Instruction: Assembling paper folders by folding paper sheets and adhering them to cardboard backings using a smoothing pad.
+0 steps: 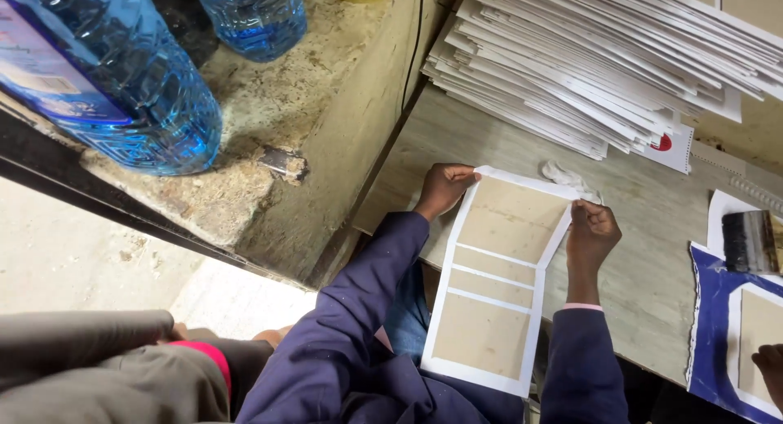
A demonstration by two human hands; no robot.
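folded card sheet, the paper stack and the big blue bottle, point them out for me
folded card sheet [497, 228], head view, on its upper brown panel
paper stack [587, 57], head view, on the fanned white edges
big blue bottle [122, 81], head view, on its clear blue side wall

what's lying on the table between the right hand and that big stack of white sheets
In the head view, a small crumpled white rag lies on the table between the right hand and the stack of white sheets.

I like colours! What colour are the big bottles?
Clear blue bottles, seen in the head view.
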